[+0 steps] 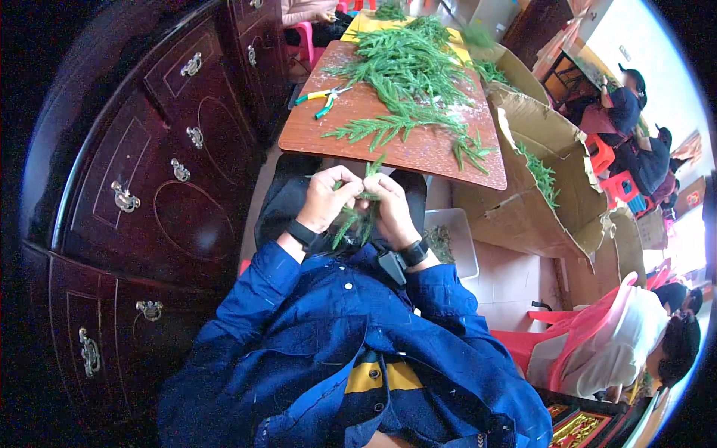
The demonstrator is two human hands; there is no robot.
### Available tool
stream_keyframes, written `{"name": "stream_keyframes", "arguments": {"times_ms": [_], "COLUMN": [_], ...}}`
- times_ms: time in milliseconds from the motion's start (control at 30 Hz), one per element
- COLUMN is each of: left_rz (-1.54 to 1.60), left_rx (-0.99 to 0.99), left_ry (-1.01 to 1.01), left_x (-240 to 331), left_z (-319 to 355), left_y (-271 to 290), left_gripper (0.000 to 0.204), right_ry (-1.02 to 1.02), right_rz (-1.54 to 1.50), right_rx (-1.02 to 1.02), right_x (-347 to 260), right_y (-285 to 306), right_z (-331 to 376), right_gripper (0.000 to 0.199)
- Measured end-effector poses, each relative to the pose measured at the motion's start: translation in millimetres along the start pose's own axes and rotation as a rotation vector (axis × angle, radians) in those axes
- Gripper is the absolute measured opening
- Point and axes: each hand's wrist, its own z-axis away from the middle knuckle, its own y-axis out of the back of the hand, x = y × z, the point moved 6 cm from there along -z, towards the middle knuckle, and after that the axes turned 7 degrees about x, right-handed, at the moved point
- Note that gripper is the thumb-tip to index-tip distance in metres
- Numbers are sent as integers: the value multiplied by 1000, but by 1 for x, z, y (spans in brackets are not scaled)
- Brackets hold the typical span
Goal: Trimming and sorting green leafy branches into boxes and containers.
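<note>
Above my lap, just off the table's near edge, my left hand and my right hand are close together, fingertips pinched on a green fern-like sprig. Its leafy tips stick up between my fingers and hang below them; the exact grip points are partly hidden. On the brown wooden table beyond lie several similar green sprigs, with a large heap of green branches behind them. A pair of pliers with yellow and green handles rests near the table's left edge.
Dark wooden cabinets line the left side. To the right stand a large open cardboard box with greenery inside and a whitish plastic tub on the floor. Other people sit at the right and far left, near red stools and a pink chair.
</note>
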Motion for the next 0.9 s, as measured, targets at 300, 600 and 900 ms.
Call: {"name": "stream_keyframes", "arguments": {"times_ms": [300, 600, 900], "left_rz": [-115, 124, 129], "left_rx": [104, 204, 164], "left_ry": [-52, 197, 239], "left_x": [-3, -18, -18], "left_z": [1, 3, 4], "left_y": [7, 21, 15], "left_gripper": [6, 10, 9], "right_ry": [-191, 863, 855], "right_rz": [-90, 983, 1246], "right_rx": [128, 227, 219], "right_x": [12, -48, -52], "right_y": [1, -31, -33], "right_z": [3, 28, 32], "right_gripper": [8, 21, 26]}}
